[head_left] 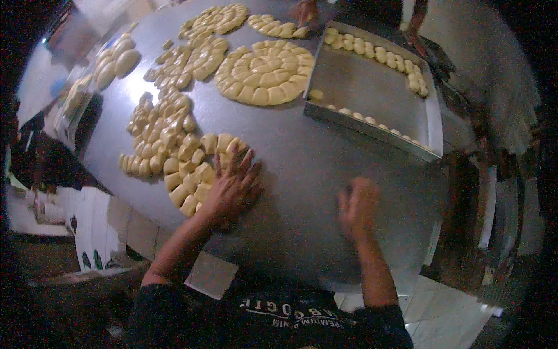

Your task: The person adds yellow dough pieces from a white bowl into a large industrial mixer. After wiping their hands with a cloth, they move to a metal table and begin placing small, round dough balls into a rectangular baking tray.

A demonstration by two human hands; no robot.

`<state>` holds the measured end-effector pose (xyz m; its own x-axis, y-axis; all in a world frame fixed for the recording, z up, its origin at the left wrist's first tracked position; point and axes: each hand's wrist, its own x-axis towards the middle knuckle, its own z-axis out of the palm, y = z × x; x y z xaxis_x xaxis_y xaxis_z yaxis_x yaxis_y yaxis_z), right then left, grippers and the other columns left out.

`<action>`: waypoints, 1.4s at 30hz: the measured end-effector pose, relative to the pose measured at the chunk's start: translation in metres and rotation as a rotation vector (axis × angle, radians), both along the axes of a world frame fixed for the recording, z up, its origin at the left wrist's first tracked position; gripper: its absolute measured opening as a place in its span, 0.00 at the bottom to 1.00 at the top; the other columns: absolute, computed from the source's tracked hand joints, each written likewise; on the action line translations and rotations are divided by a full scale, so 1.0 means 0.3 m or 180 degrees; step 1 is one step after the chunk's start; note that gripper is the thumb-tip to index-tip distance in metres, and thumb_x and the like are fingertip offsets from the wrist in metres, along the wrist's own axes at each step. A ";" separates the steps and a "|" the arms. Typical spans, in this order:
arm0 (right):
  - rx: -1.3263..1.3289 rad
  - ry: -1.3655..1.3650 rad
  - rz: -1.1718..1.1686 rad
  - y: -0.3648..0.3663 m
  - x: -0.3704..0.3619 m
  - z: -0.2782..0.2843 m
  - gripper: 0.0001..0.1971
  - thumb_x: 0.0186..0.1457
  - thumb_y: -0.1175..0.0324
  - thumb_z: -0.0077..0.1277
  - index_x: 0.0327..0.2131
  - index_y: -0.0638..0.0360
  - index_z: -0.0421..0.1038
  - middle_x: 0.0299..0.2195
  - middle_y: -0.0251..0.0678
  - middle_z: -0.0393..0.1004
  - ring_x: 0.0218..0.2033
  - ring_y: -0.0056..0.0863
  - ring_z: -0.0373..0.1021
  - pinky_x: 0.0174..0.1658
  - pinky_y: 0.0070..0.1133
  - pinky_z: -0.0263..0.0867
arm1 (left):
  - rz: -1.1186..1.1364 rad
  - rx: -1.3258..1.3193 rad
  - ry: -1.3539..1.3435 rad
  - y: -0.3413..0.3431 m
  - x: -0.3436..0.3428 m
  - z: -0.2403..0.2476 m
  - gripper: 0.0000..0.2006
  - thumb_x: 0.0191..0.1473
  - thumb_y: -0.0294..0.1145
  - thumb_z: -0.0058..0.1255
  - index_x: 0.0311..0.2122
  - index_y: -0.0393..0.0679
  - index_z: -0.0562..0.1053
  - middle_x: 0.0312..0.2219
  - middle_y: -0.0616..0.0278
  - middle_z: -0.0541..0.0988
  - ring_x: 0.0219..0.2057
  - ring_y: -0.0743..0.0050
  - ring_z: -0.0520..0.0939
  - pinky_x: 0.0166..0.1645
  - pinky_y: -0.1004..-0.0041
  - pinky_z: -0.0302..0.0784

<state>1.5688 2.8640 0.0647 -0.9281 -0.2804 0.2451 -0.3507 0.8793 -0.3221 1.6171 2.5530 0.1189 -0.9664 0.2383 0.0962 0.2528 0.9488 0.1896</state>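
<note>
Presently the left hand lies palm down, its fingers spread wide, at the right edge of a pale yellow, rounded patch of cut dough pieces. Its fingertips reach over the pieces along that edge; it looks open and not closed around anything, though whatever lies under the palm is hidden. That patch sits on the near left part of a smooth grey worktop, touching a looser heap of cut dough just beyond it.

Well apart to the right, the right hand is over the worktop with its fingers partly curled. It is blurred, so I cannot tell whether it holds anything.

Farther off lies a large flat spiral of scored yellow dough, just beside a shallow rectangular silver metal tray. Small round pale dough balls line the tray's far side, with more along its near wall. At the far edge, another person's hand is at the end of a smaller strip of cut dough.
</note>
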 end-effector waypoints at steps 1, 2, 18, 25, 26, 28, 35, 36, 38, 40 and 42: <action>-0.0012 -0.0130 0.0468 0.033 0.117 -0.029 0.17 0.50 0.64 0.46 0.42 0.61 0.63 0.46 0.47 0.61 0.48 0.46 0.57 0.52 0.37 0.50 | -0.0098 -0.0055 -0.0212 -0.018 0.028 -0.009 0.22 0.52 0.40 0.41 0.52 0.43 0.63 0.54 0.50 0.60 0.61 0.44 0.40 0.58 0.38 0.33; 0.0012 -0.0240 0.0876 0.074 0.174 -0.039 0.16 0.50 0.62 0.46 0.40 0.62 0.63 0.44 0.47 0.62 0.48 0.46 0.58 0.51 0.37 0.52 | -0.0257 -0.0088 -0.0395 -0.031 0.047 -0.021 0.21 0.52 0.39 0.42 0.51 0.45 0.64 0.53 0.51 0.62 0.61 0.45 0.42 0.58 0.39 0.34; -0.0461 0.0171 -0.0633 0.190 -0.086 0.019 0.10 0.42 0.73 0.52 0.31 0.61 0.65 0.34 0.43 0.66 0.40 0.42 0.62 0.44 0.35 0.59 | -0.0106 0.4069 -0.1067 0.206 -0.137 0.323 0.09 0.54 0.24 0.41 0.39 0.41 0.57 0.32 0.66 0.61 0.34 0.80 0.66 0.38 0.76 0.65; -0.0853 -0.0679 -0.0640 0.302 -0.013 0.093 0.17 0.51 0.66 0.49 0.43 0.62 0.63 0.42 0.43 0.67 0.45 0.35 0.63 0.48 0.29 0.62 | 0.0028 0.4720 -0.0999 0.108 -0.191 0.303 0.23 0.51 0.23 0.47 0.51 0.42 0.53 0.38 0.62 0.66 0.41 0.77 0.68 0.46 0.77 0.65; -0.1764 -0.0933 -0.0461 0.306 -0.093 0.107 0.18 0.51 0.65 0.49 0.45 0.62 0.63 0.42 0.41 0.67 0.45 0.33 0.63 0.48 0.28 0.61 | 0.0322 0.4921 -0.1329 0.084 -0.184 0.228 0.22 0.51 0.24 0.49 0.50 0.43 0.57 0.37 0.62 0.69 0.42 0.76 0.70 0.45 0.75 0.67; -0.3081 -0.0759 -0.0257 0.212 -0.336 0.200 0.18 0.52 0.67 0.47 0.47 0.62 0.63 0.43 0.38 0.66 0.43 0.28 0.64 0.46 0.25 0.62 | 0.0491 0.4721 -0.1524 0.086 -0.165 0.174 0.18 0.50 0.26 0.51 0.45 0.42 0.61 0.33 0.64 0.69 0.37 0.79 0.71 0.42 0.77 0.68; -0.1523 -0.0860 -0.0024 -0.202 -0.778 0.148 0.16 0.50 0.68 0.47 0.44 0.58 0.66 0.36 0.41 0.73 0.36 0.34 0.71 0.42 0.28 0.66 | 0.1268 0.3441 -0.0656 0.106 -0.140 0.054 0.11 0.49 0.33 0.55 0.32 0.43 0.64 0.24 0.70 0.65 0.27 0.85 0.65 0.33 0.82 0.65; -0.1730 -0.0779 0.0049 -0.223 -0.741 0.170 0.16 0.50 0.68 0.47 0.44 0.58 0.66 0.36 0.42 0.73 0.36 0.36 0.71 0.41 0.29 0.66 | 0.1190 0.3997 -0.0687 0.064 -0.129 -0.002 0.11 0.50 0.33 0.53 0.35 0.44 0.64 0.27 0.68 0.67 0.30 0.81 0.67 0.35 0.79 0.65; -0.3144 -0.0777 0.0340 -0.261 -0.591 0.257 0.17 0.53 0.66 0.47 0.47 0.59 0.65 0.40 0.36 0.72 0.39 0.28 0.69 0.46 0.26 0.63 | 0.1334 0.5753 -0.1111 0.016 -0.091 -0.053 0.12 0.53 0.33 0.49 0.41 0.44 0.64 0.33 0.63 0.70 0.35 0.74 0.71 0.40 0.74 0.66; -0.2598 -0.1188 0.0988 -0.262 -0.331 0.326 0.17 0.55 0.68 0.43 0.48 0.59 0.64 0.44 0.38 0.69 0.45 0.31 0.66 0.51 0.26 0.60 | 0.0428 0.3414 -0.1136 0.062 -0.066 -0.039 0.16 0.53 0.31 0.46 0.47 0.44 0.62 0.40 0.60 0.70 0.41 0.67 0.70 0.44 0.69 0.65; -0.1743 -0.1015 0.1821 -0.255 -0.115 0.312 0.17 0.56 0.68 0.41 0.49 0.59 0.62 0.48 0.40 0.65 0.50 0.34 0.61 0.53 0.27 0.57 | -0.0126 0.2634 -0.1242 0.127 -0.022 -0.001 0.18 0.52 0.31 0.46 0.49 0.45 0.62 0.44 0.58 0.70 0.46 0.64 0.69 0.48 0.67 0.64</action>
<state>1.5342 2.7876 0.1583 -0.7275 -0.6451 0.2339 -0.5137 0.2860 -0.8089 1.6105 2.5910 0.1187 -0.9588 0.2725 -0.0806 0.0575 0.4640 0.8840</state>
